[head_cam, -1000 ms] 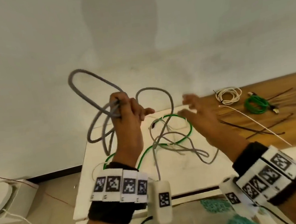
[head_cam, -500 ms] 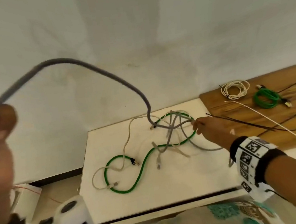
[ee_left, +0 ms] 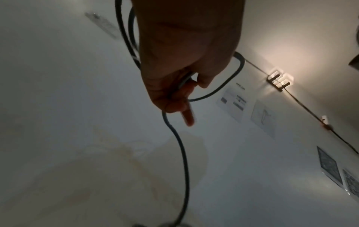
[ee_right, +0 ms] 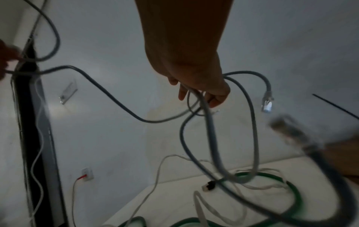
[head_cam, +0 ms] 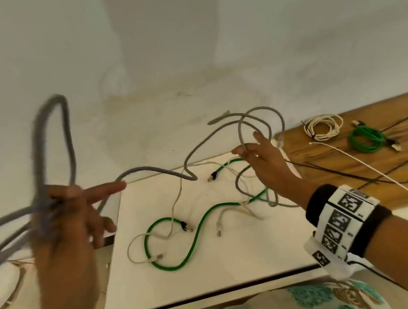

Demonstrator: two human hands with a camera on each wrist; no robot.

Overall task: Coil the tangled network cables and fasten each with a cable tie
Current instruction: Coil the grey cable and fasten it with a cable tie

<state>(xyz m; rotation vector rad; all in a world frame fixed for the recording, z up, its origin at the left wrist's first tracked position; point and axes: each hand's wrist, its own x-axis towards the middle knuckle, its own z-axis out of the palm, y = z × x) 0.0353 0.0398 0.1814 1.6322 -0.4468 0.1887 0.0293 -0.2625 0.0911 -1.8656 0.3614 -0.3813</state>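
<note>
From the head view, our left hand grips gathered loops of the grey cable beyond the white table's left edge, forefinger extended. Our right hand pinches further loops above the far edge, other fingers spread. A green cable and a white cable lie mid-table.

Left wrist view: fingers curled round the grey cable.

Right wrist view: fingers hooked through hanging loops.
</note>
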